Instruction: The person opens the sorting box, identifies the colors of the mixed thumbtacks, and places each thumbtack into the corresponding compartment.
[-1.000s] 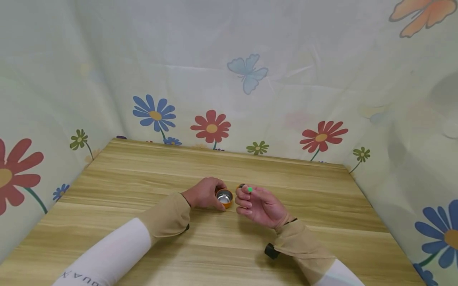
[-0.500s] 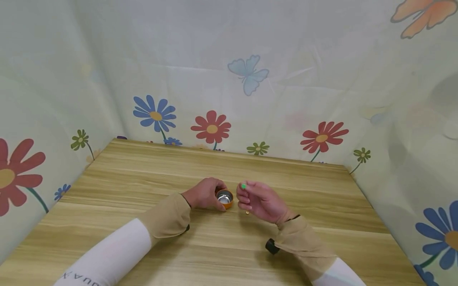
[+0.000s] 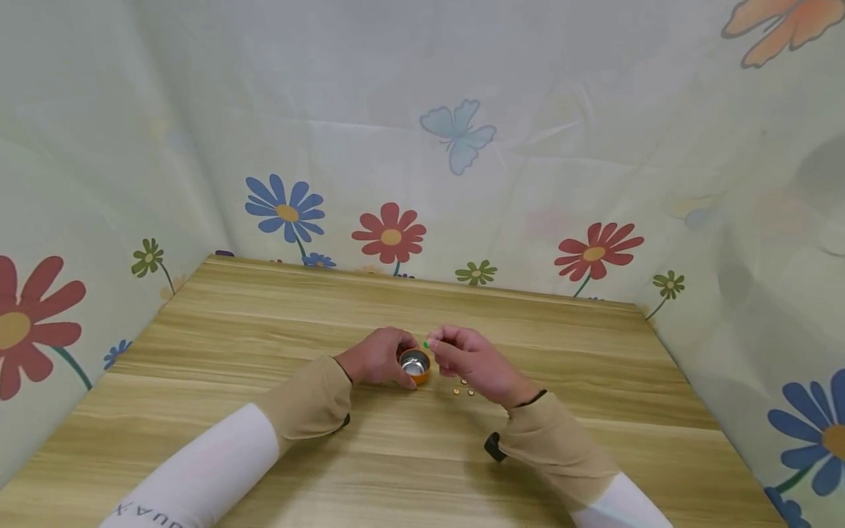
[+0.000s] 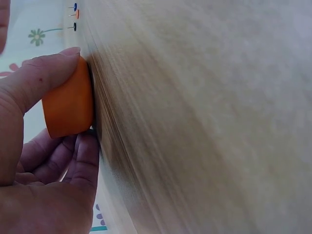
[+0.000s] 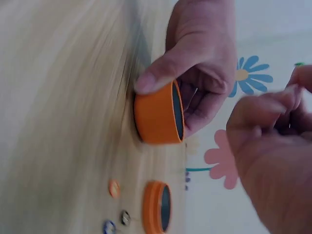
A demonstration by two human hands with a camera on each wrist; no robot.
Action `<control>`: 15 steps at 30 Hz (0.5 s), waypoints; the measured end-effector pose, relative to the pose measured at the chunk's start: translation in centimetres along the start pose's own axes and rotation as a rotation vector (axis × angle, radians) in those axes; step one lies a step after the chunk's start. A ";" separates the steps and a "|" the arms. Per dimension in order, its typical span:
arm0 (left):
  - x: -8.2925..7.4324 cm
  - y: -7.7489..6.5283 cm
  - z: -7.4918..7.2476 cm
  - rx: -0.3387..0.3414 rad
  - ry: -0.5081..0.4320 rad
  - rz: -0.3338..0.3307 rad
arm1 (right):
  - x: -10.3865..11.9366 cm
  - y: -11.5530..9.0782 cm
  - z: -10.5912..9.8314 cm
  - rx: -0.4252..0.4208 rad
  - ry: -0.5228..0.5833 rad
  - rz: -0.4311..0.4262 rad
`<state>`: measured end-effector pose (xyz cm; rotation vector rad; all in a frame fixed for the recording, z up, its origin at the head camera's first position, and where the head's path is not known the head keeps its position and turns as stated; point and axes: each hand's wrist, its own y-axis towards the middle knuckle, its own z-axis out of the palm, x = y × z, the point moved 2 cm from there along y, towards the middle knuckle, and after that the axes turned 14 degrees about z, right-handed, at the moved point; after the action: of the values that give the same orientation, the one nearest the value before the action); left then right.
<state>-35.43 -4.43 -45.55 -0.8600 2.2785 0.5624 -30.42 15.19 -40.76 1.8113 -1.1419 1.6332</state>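
My left hand [image 3: 379, 358] grips a small round orange tin [image 3: 414, 380] from its left side, thumb in front and fingers behind. The tin stands upright on the table, its shiny metal inside facing up. Just right of the rim and above it, my right hand [image 3: 478, 367] pinches a green thumbtack [image 3: 427, 345] between thumb and finger. Under that hand lie three thumbtacks: an orange one [image 5: 114, 188], a black one [image 5: 125, 217] and a blue one [image 5: 109, 227]. In the left wrist view the points of these tacks stick up from the tabletop.
Beside the tacks rests an orange lid [image 5: 150, 207], dark inside, hidden behind my right hand in the head view. The wood-grain table [image 3: 370, 469] is bordered by pale cloth walls [image 3: 330, 147] printed with flowers and butterflies.
My right hand has turned from palm up to palm down and moved left with the green thumbtack, close to the tin. The tacks beneath it have come into view. My left hand stays put.
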 end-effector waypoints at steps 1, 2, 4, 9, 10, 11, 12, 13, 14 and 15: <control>0.0 0.0 0.0 0.002 0.003 0.001 | 0.2 0.1 0.0 -0.046 -0.095 -0.009; 0.0 0.0 0.0 0.004 0.005 0.004 | 0.3 0.2 0.0 -0.096 -0.198 -0.022; 0.0 0.0 -0.1 0.008 0.015 0.010 | 0.4 0.6 0.1 -0.185 -0.395 -0.047; -0.3 -0.1 -0.2 0.013 0.034 0.010 | 0.2 1.8 0.4 -0.309 -0.773 -0.103; -0.4 -0.1 -0.2 0.015 0.034 0.009 | 0.1 2.1 0.5 -0.318 -0.832 -0.109; -0.5 -0.2 -0.2 0.017 0.032 0.006 | 0.0 2.4 0.5 -0.326 -0.887 -0.116; -0.6 -0.2 -0.2 0.018 0.034 0.005 | -0.1 2.6 0.6 -0.330 -0.934 -0.125; -0.7 -0.2 -0.2 0.019 0.034 0.007 | -0.1 2.8 0.6 -0.333 -0.974 -0.135; -0.8 -0.2 -0.2 0.018 0.034 0.009 | -0.1 3.0 0.6 -0.332 -1.009 -0.144; -0.8 -0.2 -0.2 0.018 0.035 0.011 | 0.0 3.2 0.7 -0.329 -1.037 -0.151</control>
<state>-34.87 -4.33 -44.90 -0.8551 2.3174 0.5347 -32.61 12.89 -41.56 2.4554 -1.4746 0.2922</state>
